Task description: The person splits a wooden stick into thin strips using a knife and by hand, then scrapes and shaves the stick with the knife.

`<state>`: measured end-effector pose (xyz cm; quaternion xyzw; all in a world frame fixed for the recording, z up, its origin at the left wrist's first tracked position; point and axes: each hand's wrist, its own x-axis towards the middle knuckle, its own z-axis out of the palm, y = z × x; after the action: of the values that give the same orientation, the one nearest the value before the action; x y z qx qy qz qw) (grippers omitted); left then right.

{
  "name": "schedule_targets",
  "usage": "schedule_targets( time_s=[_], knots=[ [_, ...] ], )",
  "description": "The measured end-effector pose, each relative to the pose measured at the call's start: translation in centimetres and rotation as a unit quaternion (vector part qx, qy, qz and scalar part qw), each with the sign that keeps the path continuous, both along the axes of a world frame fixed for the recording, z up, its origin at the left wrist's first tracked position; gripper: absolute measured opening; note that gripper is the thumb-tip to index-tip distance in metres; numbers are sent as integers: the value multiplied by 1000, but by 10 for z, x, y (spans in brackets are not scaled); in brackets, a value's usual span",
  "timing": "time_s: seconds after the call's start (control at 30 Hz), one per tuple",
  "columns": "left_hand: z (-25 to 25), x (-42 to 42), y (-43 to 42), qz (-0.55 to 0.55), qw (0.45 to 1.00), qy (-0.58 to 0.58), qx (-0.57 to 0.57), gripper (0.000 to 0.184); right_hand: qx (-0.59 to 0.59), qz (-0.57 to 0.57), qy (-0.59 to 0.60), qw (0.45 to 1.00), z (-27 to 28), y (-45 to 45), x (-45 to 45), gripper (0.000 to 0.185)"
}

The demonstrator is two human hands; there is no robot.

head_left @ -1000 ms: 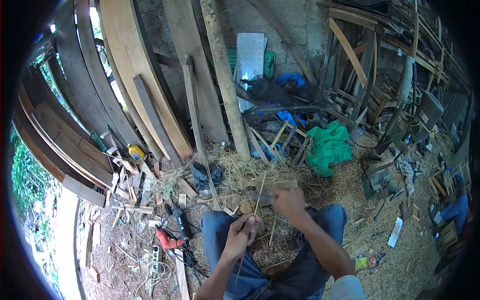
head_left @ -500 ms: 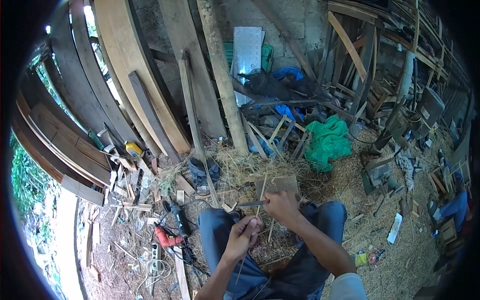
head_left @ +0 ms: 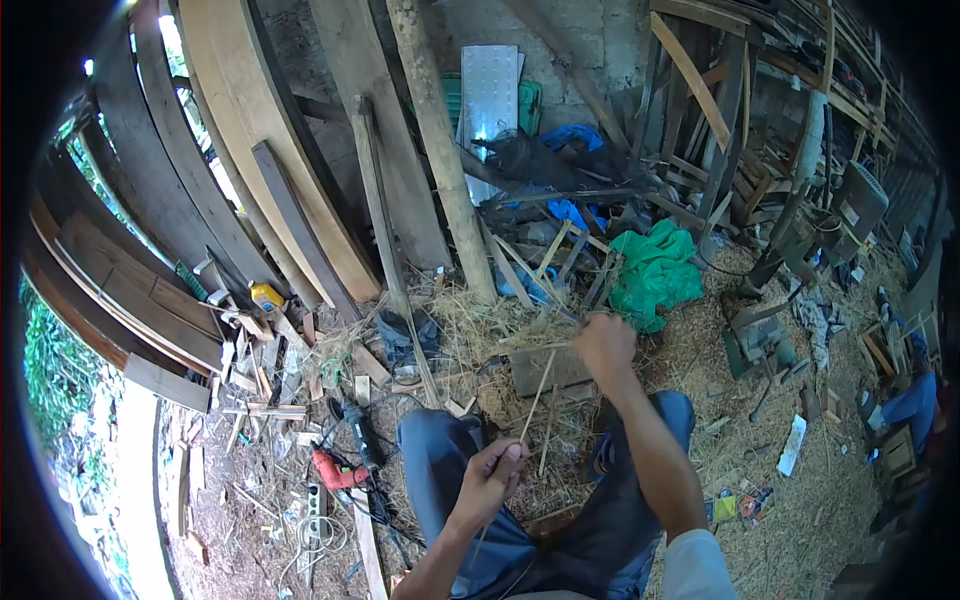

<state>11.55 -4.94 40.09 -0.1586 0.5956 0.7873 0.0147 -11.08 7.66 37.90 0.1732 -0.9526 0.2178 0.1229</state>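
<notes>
Spread with straw [head_left: 450, 325] and shavings [head_left: 715, 310] across the floor [head_left: 800, 540]. Carries, left of the left hand [head_left: 492, 478], a red power tool [head_left: 338, 474] beside a dark one [head_left: 358, 440], plus a power strip [head_left: 314, 505] with looped pale cable [head_left: 325, 548]. Bears a flat wooden block [head_left: 548, 374] near the right hand [head_left: 606, 348], and, well to that hand's right, a white strip [head_left: 792, 446].
</notes>
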Motion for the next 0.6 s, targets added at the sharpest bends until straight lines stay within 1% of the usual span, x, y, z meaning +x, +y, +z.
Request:
schedule_targets(
  time_s=[0.03, 0.1, 0.17, 0.23, 0.27, 0.33, 0.37, 0.4, 0.43, 0.47, 0.5, 0.53, 0.6],
  knots=[
    [2, -2, -2, -4, 1000, 4, -2, 20, -18, -41, 14, 999, 3, 3, -8, 15],
    [6, -4, -4, 6, 1000, -6, 15, 20, -33, -35, 27, 998, 6, -1, 8, 16],
    [10, -9, -6, 12, 1000, 2, 6, 20, -46, -24, 35, 998, 10, -1, 18, 17],
    [13, -12, -7, 15, 1000, 3, -6, 20, -161, -16, -81, 984, 13, 1, 26, 18],
    [15, -13, -7, 23, 999, 16, -23, 20, -162, -17, -83, 983, 13, 1, 32, 18],
    [16, -17, -7, 33, 998, 33, -40, 21, -109, 103, 19, 989, 11, 1, 43, 15],
    [16, -19, -7, 47, 996, 28, -71, 21, -108, 104, 20, 988, 3, -4, 50, 15],
    [15, -20, -7, 61, 993, 22, -103, 21, -51, 142, 38, 988, -7, -12, 57, 13],
    [13, -21, -6, 63, 992, 22, -103, 21, 6, 179, 54, 982, -15, -16, 61, 12],
    [10, -21, -5, 71, 985, 41, -152, 21, 4, 180, 53, 982, -12, -17, 60, 12],
    [8, -19, -5, 78, 975, 58, -201, 20, -19, 150, 25, 988, -7, -16, 58, 12],
    [7, -17, -5, 78, 975, 56, -201, 20, -43, 119, -3, 992, -3, -15, 54, 12],
    [5, -14, -3, 73, 977, 57, -190, 19, -34, 96, -3, 995, 3, -8, 35, 13]
  ],
)
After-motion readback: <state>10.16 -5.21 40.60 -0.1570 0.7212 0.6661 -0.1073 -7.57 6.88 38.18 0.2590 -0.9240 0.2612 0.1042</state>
